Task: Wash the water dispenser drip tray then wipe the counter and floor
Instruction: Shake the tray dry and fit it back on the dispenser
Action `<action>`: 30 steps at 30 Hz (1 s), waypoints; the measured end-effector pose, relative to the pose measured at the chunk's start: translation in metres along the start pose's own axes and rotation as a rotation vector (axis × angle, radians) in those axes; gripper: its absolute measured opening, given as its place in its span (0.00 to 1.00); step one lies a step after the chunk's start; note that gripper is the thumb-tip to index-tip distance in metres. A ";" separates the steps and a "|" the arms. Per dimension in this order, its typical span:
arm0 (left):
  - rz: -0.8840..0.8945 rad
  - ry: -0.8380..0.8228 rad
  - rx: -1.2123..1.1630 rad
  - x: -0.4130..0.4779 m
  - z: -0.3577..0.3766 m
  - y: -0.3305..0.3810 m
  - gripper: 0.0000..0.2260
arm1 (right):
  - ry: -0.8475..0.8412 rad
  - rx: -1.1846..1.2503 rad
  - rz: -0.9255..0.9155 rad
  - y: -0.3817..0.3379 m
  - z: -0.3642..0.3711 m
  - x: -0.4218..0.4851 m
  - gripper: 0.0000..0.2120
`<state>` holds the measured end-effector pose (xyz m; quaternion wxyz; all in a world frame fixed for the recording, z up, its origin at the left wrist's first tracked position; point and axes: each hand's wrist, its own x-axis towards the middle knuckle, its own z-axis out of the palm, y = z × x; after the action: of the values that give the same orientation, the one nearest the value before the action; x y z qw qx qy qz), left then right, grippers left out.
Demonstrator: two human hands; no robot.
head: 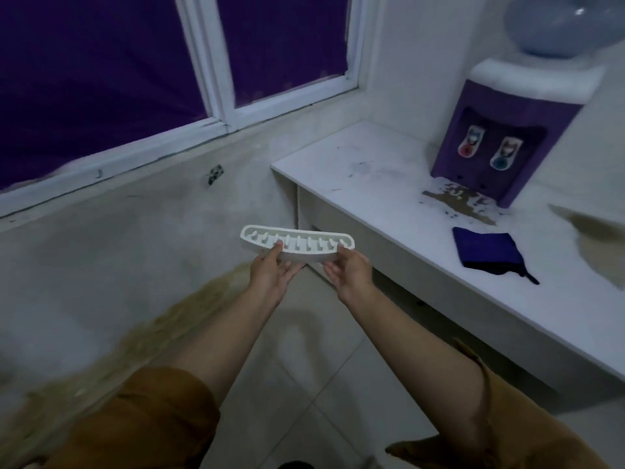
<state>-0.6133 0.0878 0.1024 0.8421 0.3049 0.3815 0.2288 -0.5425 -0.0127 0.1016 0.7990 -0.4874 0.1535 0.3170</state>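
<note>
Both hands hold the white slotted drip tray [297, 244] in the air above the floor [321, 384], off the desk's [389, 211] front edge: left hand [272, 275] and right hand [348, 272] each pinch it (thumbs on top). A blue cloth [487, 250] lies on the desk near the purple water dispenser [507, 130].

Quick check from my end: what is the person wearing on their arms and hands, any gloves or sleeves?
No gloves: the left hand and right hand are bare, with no rings, watch or bands visible. Both forearms are uncovered. Loose mustard-brown sleeves are pushed up near the elbows, the left sleeve bunched in folds, the right sleeve similar in colour and fabric.
</note>
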 end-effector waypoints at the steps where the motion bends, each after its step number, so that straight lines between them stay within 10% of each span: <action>1: -0.019 -0.019 -0.005 0.004 0.018 -0.009 0.14 | 0.007 0.015 -0.010 -0.015 -0.010 0.008 0.20; 30: -0.335 -0.331 0.155 0.163 0.357 -0.167 0.17 | 0.177 0.450 -0.127 -0.271 -0.171 0.218 0.03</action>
<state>-0.2103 -0.0510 0.0927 0.8934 0.3345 0.2999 0.0027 -0.1897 -0.1726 0.0832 0.8891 -0.3318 0.2585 0.1803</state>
